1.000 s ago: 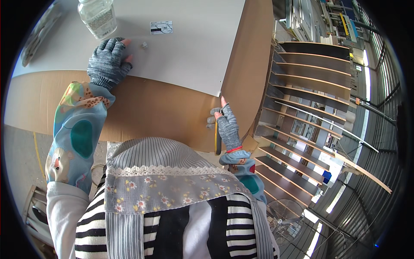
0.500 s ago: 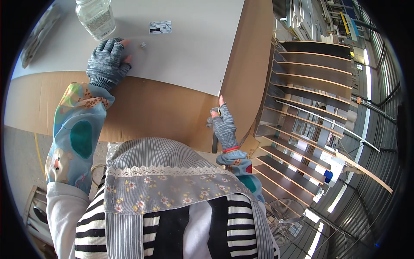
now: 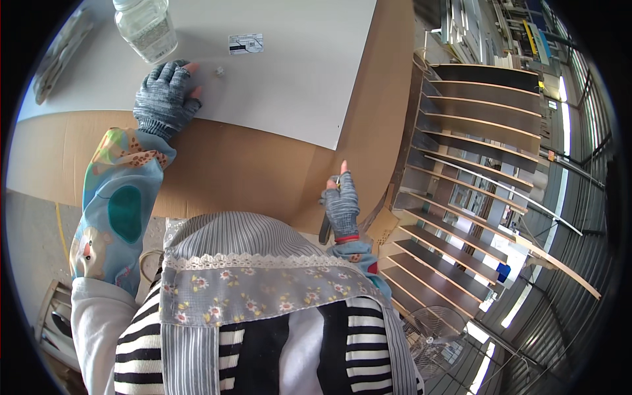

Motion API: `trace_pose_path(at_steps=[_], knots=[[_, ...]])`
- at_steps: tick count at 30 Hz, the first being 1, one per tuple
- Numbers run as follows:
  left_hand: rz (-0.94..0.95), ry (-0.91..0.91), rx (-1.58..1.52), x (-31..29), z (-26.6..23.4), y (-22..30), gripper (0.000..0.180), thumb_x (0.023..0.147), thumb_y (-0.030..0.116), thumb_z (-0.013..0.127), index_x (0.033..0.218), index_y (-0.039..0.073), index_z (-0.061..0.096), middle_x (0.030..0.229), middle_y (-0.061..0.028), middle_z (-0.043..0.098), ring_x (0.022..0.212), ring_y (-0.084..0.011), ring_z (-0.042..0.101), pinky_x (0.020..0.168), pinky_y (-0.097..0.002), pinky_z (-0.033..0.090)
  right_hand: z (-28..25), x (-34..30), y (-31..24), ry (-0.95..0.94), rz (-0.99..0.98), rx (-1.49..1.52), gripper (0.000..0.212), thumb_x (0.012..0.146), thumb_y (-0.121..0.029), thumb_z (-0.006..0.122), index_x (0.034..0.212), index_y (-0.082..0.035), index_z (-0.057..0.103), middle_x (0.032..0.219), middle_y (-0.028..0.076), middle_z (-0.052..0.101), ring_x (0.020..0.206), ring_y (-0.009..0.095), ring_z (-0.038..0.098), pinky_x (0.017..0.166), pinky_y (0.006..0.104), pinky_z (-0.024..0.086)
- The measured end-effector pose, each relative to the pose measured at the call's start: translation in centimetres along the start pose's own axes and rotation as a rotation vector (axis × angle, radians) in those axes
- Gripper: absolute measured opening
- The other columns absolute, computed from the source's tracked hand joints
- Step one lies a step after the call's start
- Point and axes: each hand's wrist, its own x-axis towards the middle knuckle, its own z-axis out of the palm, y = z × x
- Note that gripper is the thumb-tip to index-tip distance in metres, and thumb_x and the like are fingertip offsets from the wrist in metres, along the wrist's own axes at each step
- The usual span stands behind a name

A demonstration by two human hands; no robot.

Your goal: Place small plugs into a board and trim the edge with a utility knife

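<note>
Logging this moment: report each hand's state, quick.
Left hand: open, palm down on the pale panel, holding nothing visible.
Right hand: closed around a dark-handled tool, index finger extended.

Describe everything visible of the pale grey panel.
The pale grey panel is large, flat and smooth-looking, its material unclear, with straight edges and a corner toward the person. It lies on brown cardboard that shows along its near and right sides; its far edge is out of view. The gloved left hand rests on it, near a clear jar, a small pale scrap and a printed label. The right hand is apart from it.
</note>
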Motion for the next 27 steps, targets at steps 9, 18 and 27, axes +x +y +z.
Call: trace_pose_path(at_steps=[9, 18, 27], knots=[[0.008, 0.013, 0.005, 0.3, 0.3, -0.3, 0.039, 0.073, 0.020, 0.065, 0.111, 0.015, 0.054, 0.106, -0.0066, 0.057, 0.098, -0.0290, 0.055, 0.082, -0.0412, 0.047, -2.1, 1.0, -5.1, -0.127, -0.205, -0.508, 0.059, 0.086, -0.013, 0.057, 0.140, -0.013, 0.033, 0.092, 0.010, 0.056, 0.072, 0.017, 0.057, 0.069, 0.0313, 0.051], [-0.006, -0.011, -0.029, 0.3, 0.2, -0.2, 0.041, 0.073, 0.014, 0.065, 0.112, 0.011, 0.054, 0.106, -0.0095, 0.057, 0.098, -0.0319, 0.054, 0.083, -0.0419, 0.046, -1.6, 1.0, -5.2, -0.068, -0.263, -0.685, 0.061, 0.085, -0.016, 0.058, 0.140, -0.015, 0.033, 0.103, 0.016, 0.058, 0.091, 0.027, 0.061, 0.081, 0.0378, 0.049], [-0.013, -0.009, -0.006, 0.2, 0.1, -0.2, 0.042, 0.072, 0.015, 0.066, 0.113, 0.011, 0.054, 0.107, -0.0089, 0.057, 0.099, -0.0313, 0.054, 0.083, -0.0417, 0.045, -1.0, 0.7, -6.7, -0.109, -0.122, -0.638, 0.055, 0.086, -0.013, 0.056, 0.138, -0.011, 0.037, 0.122, 0.020, 0.054, 0.107, 0.029, 0.056, 0.090, 0.0351, 0.044]])
